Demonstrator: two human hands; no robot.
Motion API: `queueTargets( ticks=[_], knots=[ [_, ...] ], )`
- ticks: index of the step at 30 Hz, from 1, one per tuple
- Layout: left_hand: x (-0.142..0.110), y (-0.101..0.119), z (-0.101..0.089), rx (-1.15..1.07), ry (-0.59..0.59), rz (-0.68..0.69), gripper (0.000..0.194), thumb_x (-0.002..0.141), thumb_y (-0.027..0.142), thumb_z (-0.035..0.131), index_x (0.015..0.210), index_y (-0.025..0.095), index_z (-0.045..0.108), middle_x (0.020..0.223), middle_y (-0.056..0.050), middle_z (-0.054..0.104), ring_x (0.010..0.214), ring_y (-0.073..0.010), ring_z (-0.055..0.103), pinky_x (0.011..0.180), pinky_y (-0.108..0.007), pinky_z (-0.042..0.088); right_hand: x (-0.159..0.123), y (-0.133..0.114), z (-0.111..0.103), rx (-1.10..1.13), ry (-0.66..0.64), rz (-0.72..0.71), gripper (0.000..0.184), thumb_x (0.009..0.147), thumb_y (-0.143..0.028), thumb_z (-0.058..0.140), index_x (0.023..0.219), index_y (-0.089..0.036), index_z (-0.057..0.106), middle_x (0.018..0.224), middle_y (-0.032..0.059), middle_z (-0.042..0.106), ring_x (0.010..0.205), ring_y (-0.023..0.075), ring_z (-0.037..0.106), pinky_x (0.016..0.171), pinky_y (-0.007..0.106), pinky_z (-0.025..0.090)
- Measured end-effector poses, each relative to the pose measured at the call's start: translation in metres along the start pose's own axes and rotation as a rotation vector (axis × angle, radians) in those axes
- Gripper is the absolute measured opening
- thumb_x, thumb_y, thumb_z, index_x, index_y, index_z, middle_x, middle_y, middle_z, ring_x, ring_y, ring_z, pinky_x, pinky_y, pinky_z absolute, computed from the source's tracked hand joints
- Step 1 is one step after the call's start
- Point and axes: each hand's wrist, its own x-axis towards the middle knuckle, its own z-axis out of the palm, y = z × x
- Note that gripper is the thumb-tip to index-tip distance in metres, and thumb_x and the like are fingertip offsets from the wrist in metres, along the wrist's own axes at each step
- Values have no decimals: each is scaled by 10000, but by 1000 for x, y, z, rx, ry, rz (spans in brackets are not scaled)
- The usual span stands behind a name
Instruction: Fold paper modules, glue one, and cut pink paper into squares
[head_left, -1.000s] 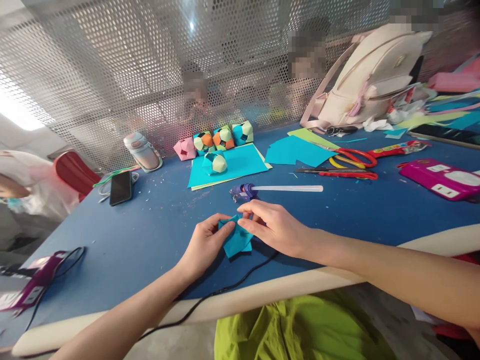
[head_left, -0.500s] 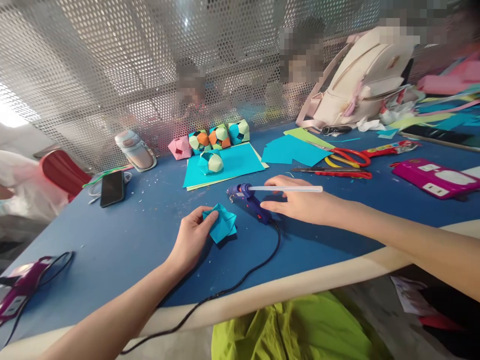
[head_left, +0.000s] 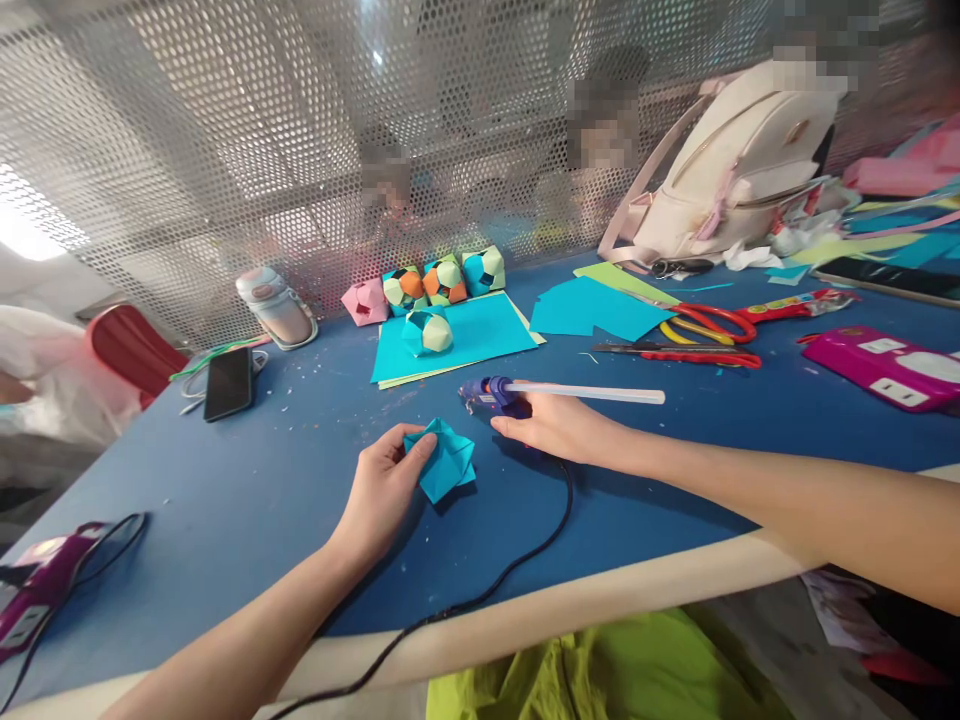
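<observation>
Between the thumb and fingers of my left hand (head_left: 390, 478) is a folded blue paper piece (head_left: 448, 462), held just above the table. My right hand (head_left: 559, 425) is wrapped round the handle of a dark blue glue gun (head_left: 495, 393), which lies to the right of the paper. A long white glue stick (head_left: 592, 392) juts out of its back end, and its nozzle points left. My palm and fingers hide most of the handle. Behind both hands a blue and pale green paper ball (head_left: 429, 331) rests on stacked blue sheets (head_left: 487, 335).
Several folded paper balls (head_left: 444, 279) line the perforated metal screen (head_left: 300, 150). To the right lie scissors (head_left: 712, 325), a craft knife (head_left: 675, 352), cut blue paper (head_left: 596, 308) and a magenta power strip (head_left: 885, 365). A phone (head_left: 229, 384) and bottle (head_left: 276, 308) stand left. A black cord (head_left: 517, 572) crosses the front edge.
My right hand has left the blue paper, moved right and closed round the glue gun's handle. My left hand keeps the paper, now slightly further left.
</observation>
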Motion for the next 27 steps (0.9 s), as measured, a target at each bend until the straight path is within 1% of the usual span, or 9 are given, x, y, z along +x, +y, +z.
queueTargets(
  ticks=[2,6,8,10,13,17,21,23,27],
  knots=[
    [2,-1,-1,19,13,0,344,758,492,661,847,160,661,710,-4,646,647,-142,566,590,-241,433,1,1,3,59,23,30,135,784,-246,536,875,-163,593,681,6,623,574,147,539,533,253,386],
    [6,0,-2,7,49,-8,359,744,498,664,828,149,651,694,-11,639,634,-144,560,582,-245,426,-5,-1,2,203,29,57,159,785,-226,491,870,-160,607,808,30,662,661,145,590,552,242,417],
    [9,-2,-3,-8,65,-6,352,744,489,666,817,145,641,682,-8,629,621,-135,544,576,-241,419,-13,-4,-1,241,20,46,165,815,-246,466,854,-167,605,792,30,660,692,153,609,558,244,429],
    [11,-4,-4,-19,75,-1,339,749,480,665,806,147,633,663,3,613,600,-124,524,563,-234,409,-22,-8,-4,235,33,-8,155,839,-296,473,833,-183,580,726,17,636,654,155,595,534,250,422],
    [12,-6,-3,-7,82,13,325,760,473,651,794,150,630,649,14,601,584,-117,509,552,-228,400,-34,-13,-3,178,46,-82,164,848,-382,516,824,-220,522,614,-27,573,529,135,519,476,246,378],
    [10,-3,-1,88,86,38,304,767,453,635,776,149,635,635,18,590,584,-114,491,553,-222,386,-39,-15,4,50,83,-179,162,837,-392,542,798,-246,485,539,-61,510,445,122,450,459,240,330],
    [7,2,2,167,75,62,298,769,444,618,780,148,651,631,15,584,588,-120,480,554,-224,380,-36,-13,10,-76,133,-304,156,851,-388,517,807,-241,487,595,-30,560,495,141,513,508,249,350],
    [6,3,3,189,69,68,296,772,443,611,780,150,655,622,19,577,579,-117,471,550,-224,375,-35,-13,10,-136,154,-325,168,855,-388,508,791,-236,474,627,-8,581,543,156,546,532,255,361],
    [5,4,4,207,68,79,291,770,441,607,774,155,657,608,28,565,566,-112,457,550,-222,364,-34,-13,9,-244,128,-352,191,870,-387,477,767,-230,438,634,13,586,581,175,564,555,267,364]
  ],
)
